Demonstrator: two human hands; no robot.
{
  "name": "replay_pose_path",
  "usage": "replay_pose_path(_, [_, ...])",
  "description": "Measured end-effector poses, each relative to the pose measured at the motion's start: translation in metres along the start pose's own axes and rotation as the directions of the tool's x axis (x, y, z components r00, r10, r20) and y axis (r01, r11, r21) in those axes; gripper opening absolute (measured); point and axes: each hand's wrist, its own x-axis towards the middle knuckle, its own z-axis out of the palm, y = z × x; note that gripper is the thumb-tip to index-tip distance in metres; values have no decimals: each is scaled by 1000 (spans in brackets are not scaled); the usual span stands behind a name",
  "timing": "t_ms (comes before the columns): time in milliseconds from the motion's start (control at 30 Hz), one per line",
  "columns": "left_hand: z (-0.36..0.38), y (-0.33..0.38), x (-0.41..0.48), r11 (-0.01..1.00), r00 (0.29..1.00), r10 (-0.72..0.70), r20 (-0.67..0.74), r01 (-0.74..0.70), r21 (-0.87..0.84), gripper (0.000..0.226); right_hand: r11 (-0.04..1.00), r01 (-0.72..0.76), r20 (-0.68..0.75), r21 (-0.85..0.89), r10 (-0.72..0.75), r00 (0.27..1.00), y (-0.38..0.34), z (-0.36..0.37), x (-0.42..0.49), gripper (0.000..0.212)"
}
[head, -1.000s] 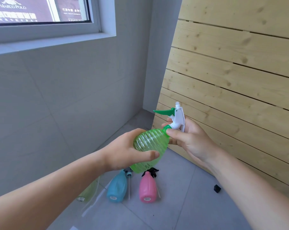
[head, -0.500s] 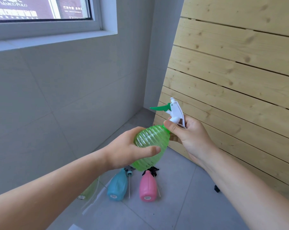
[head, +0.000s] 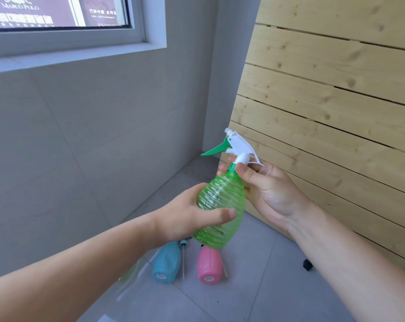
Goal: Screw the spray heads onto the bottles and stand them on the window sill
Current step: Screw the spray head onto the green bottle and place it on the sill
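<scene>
Grey floor tiles point(head: 255, 287) and grey wall meet pale wooden slats point(head: 324, 101); a white window sill point(head: 80, 56) sits above. Left hand point(head: 187, 217) wraps the ribbed translucent green bottle point(head: 220, 205), tilted in mid-air. Right hand point(head: 266, 189) pinches the collar under its white, green-triggered spray head point(head: 236, 147). Below lie a blue bottle point(head: 166, 263) and a pink bottle point(head: 209, 266).

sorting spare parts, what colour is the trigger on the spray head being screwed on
Green: the trigger is green on a white spray head, clearest in the head view.
</scene>
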Motion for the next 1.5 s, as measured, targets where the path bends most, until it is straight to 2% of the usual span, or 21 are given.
replay_pose_path(167, [3,1,6,990,984,-22,-176,45,131,70,996,35,-109,-79,-44,993,4,7,8,14])
replay_pose_path(300, [11,2,10,978,966,22,-258,33,206,52,996,22,-139,-85,-33,990,1,5,9,12])
replay_pose_path(400, [12,4,9,981,978,7,-211,35,191,48,1000,-25,-89,-4,25,996,-4,-2,4,15])
replay_pose_path(467, [10,4,6,997,996,-32,-83,37,65,40,999,-35,-53,8,35,998,-7,-7,-1,24])
replay_pose_path(567, [6,1,4,992,998,-63,8,63,-106,49,999,-29,-37,34,30,999,-8,-10,-5,36])
replay_pose_path(667, [7,0,9,996,998,-28,-56,23,-83,55,999,-5,-83,50,9,997,-7,-8,-2,33])
replay_pose_path(867, [11,3,12,999,981,48,-190,-50,-6,71,998,23,-149,53,-15,989,-7,1,6,15])
replay_pose_path(1067, [8,2,13,998,966,57,-254,-53,20,74,1000,11,-166,24,-6,986,-6,3,12,32])
replay_pose_path(1200, [-5,7,12,996,945,74,-317,-54,72,68,998,15,-98,-66,-21,995,-10,6,11,40])
replay_pose_path(1400, [-49,23,13,983,925,62,-375,-121,-135,32,934,112,-3,-339,-120,993,-9,41,22,37])
replay_pose_path(1500, [-77,34,17,976,925,78,-373,-147,-160,29,873,204,93,-444,-181,979,-16,67,41,44])
